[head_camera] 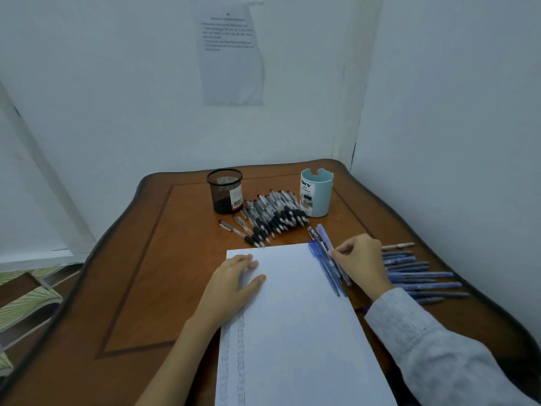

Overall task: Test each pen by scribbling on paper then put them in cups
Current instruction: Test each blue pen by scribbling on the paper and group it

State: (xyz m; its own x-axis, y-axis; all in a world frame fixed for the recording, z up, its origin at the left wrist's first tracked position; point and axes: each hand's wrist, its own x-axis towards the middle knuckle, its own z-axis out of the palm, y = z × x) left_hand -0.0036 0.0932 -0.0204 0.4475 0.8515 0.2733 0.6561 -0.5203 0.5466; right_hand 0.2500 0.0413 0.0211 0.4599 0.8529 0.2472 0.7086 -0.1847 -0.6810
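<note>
A white sheet of paper (295, 317) lies on the wooden table (146, 259). My left hand (234, 284) rests flat on its upper left corner, fingers straight. My right hand (361, 262) sits at the paper's right edge, fingertips pinching one of several blue pens (328, 259) lying there. More blue pens (418, 276) lie in a row right of that hand. A heap of black-grip pens (272, 215) lies behind the paper. Behind the heap stand a black mesh cup (225, 190) on the left and a light blue cup (316, 191) on the right.
Walls close in behind and to the right of the table. A printed notice (231, 51) hangs on the back wall. Faint rows of print run down the paper's left margin. Patterned floor tiles (26, 300) show past the table's left edge.
</note>
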